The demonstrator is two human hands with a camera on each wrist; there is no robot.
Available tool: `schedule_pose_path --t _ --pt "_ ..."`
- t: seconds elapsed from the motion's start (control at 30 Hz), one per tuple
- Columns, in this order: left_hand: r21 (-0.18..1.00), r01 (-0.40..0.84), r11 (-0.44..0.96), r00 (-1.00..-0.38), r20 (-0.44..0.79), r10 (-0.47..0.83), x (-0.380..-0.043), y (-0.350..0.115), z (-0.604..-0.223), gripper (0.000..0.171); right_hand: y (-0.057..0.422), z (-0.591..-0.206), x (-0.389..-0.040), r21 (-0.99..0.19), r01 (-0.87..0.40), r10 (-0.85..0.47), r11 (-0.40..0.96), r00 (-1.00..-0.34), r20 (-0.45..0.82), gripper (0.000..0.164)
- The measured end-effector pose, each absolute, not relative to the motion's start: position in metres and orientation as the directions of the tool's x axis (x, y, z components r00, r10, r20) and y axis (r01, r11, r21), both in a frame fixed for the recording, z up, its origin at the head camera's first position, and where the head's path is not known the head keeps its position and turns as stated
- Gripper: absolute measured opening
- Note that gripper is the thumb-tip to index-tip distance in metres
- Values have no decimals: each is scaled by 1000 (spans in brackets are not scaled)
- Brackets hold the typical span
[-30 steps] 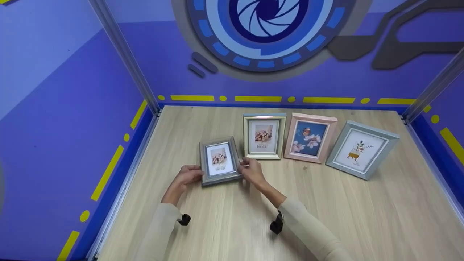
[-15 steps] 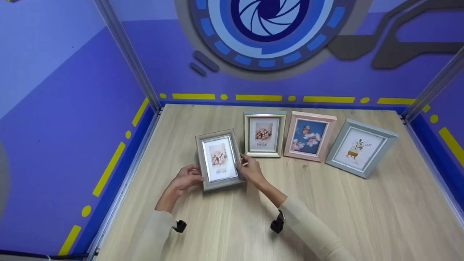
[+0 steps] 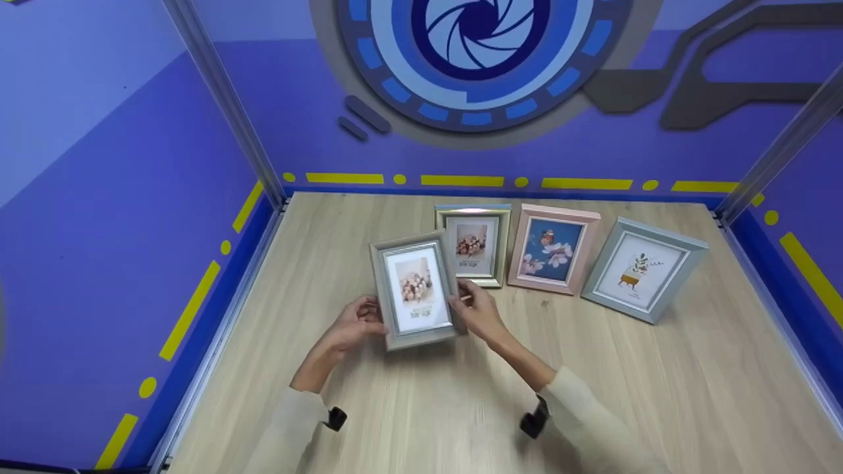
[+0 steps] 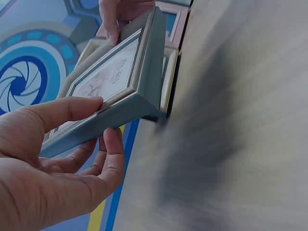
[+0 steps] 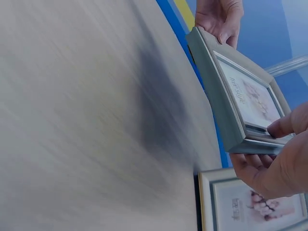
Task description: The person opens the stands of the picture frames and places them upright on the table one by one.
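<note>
One left hand (image 3: 353, 324) and one right hand (image 3: 481, 311) pinch a grey rectangular picture frame (image 3: 417, 289), now lifted above the pale wooden tabletop (image 3: 421, 415), closer to the gold rectangular frame (image 3: 485, 247); handling seems unfinished.

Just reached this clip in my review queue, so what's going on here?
A person is holding a gray photo frame up off the wooden table, its picture side facing the head camera. The left hand grips one side edge, and the right hand grips the other. Farther back, a gold-toned frame, a pink frame and a blue-gray frame stand in a row on the table, touched by neither hand.
</note>
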State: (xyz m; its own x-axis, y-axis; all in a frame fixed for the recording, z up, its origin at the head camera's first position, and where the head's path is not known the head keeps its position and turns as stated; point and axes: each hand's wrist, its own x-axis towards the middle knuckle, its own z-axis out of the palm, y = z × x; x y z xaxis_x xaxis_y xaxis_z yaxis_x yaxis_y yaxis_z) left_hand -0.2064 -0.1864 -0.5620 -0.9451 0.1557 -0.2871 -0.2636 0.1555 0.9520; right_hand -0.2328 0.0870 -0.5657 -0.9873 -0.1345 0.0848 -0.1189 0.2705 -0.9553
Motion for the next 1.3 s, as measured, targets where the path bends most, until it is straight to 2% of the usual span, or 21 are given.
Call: schedule_pose_path --t 0.23,0.4,0.5,0.97,1.3 --pt "970 -200 136 -922 -233 310 -200 -149 -562 54 135 -572 -208 -978 -4 -105 210 -994 -18 44" --pt "975 -184 126 -885 -220 411 -203 -118 -561 54 172 -572 -194 -965 114 -96 236 -986 -140 53" --pt "978 -175 116 -867 -208 453 -207 -100 -562 54 191 -572 -191 -958 136 -83 254 -983 -162 54" --pt "988 -120 100 -874 -153 461 -211 -67 -547 50 217 -573 -197 -957 194 -81 215 -973 -215 54" --pt "974 64 215 -909 -33 416 -200 -48 -528 48 214 -587 -202 -954 292 -112 71 -948 -299 57"
